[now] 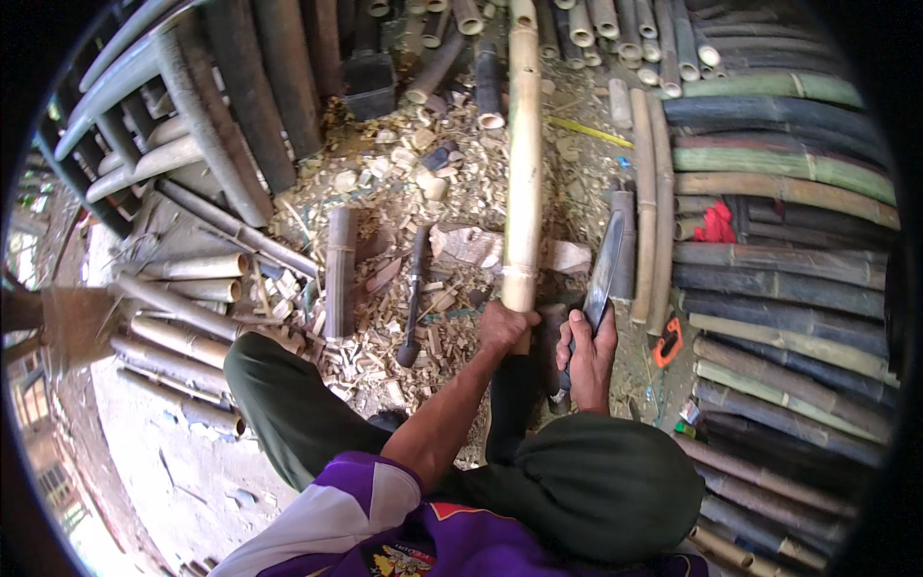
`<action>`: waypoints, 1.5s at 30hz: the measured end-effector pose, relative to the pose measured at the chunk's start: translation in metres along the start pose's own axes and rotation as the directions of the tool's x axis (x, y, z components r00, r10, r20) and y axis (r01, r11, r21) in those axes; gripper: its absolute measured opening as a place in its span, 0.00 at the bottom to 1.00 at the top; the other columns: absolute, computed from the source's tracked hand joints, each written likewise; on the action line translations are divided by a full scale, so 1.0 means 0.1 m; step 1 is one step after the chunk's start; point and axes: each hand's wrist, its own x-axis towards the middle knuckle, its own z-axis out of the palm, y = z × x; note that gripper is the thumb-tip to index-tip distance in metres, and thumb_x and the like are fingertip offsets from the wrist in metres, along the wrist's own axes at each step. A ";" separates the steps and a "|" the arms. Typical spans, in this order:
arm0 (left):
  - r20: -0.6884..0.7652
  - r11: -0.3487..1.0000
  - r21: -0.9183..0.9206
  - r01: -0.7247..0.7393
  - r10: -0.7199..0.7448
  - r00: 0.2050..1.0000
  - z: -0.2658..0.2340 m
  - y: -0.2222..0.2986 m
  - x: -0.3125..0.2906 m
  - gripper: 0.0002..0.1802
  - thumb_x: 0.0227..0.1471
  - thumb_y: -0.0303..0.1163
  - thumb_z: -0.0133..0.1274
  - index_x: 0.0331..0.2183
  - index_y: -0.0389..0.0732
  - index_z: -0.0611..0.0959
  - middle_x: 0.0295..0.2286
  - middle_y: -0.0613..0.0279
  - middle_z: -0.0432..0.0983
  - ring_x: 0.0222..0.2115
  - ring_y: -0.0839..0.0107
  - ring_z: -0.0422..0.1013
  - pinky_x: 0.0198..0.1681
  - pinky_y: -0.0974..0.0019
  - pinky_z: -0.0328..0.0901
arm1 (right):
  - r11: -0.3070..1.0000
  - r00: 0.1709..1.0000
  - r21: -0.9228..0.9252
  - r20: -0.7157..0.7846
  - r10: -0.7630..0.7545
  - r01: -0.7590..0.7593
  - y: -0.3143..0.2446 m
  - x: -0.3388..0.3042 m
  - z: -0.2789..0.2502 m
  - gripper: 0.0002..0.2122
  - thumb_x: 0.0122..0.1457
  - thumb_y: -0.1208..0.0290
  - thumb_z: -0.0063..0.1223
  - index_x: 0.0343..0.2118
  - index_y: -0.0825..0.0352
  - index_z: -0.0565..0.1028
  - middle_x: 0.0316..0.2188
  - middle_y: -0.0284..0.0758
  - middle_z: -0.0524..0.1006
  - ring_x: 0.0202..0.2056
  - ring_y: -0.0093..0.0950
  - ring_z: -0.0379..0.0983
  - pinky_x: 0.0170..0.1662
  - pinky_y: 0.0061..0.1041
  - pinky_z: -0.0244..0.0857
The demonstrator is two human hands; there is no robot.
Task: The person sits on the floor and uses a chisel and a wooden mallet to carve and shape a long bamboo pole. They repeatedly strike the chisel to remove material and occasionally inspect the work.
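A long pale bamboo pole [522,173], its outer skin mostly scraped off, runs from the far edge toward my lap. My left hand [507,327] is closed round its near end. My right hand [589,358] grips the handle of a machete [605,264], whose broad grey blade points away from me, just right of the pole and apart from it. The pole lies across a pale, rough wood block [466,247] on the ground. My dark-trousered knees are spread on either side of the pole's near end.
Wood chips [365,327] cover the ground. A dark rod with a rounded end [415,298] and a short bamboo piece [340,274] lie to the left. Stacked bamboo poles [779,264] line the right, near an orange handle [667,342] and a red cloth [714,223].
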 end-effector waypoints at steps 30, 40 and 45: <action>-0.754 0.035 -0.657 -0.753 -0.045 0.656 -4.08 -1.03 -0.08 0.17 0.49 0.28 0.58 0.41 0.33 0.74 0.36 0.49 0.75 0.37 0.58 0.75 0.39 0.49 0.73 | 0.959 0.926 -0.281 0.369 0.080 0.029 0.68 0.10 0.02 0.10 0.70 0.70 0.47 0.49 0.68 0.72 0.21 0.27 0.67 0.16 0.15 0.60 0.16 0.18 0.55; -0.928 0.315 -0.317 -0.895 0.090 0.361 -3.66 -0.13 -0.30 0.45 0.58 0.25 0.60 0.69 0.55 0.58 0.58 0.34 0.62 0.44 0.55 0.75 0.48 0.58 0.78 | 0.989 0.923 -0.140 0.383 0.018 0.039 0.68 0.33 0.03 0.12 0.70 0.68 0.48 0.51 0.66 0.72 0.22 0.27 0.67 0.17 0.16 0.60 0.18 0.19 0.55; -0.806 0.677 -0.127 -0.725 0.355 0.473 -3.29 0.62 -1.04 0.41 0.49 0.22 0.60 0.65 0.47 0.69 0.38 0.51 0.82 0.37 0.70 0.79 0.41 0.64 0.78 | 0.995 0.941 -0.091 0.334 0.057 -0.028 0.74 0.36 -0.10 0.12 0.69 0.68 0.48 0.51 0.65 0.72 0.22 0.27 0.67 0.16 0.17 0.61 0.18 0.19 0.54</action>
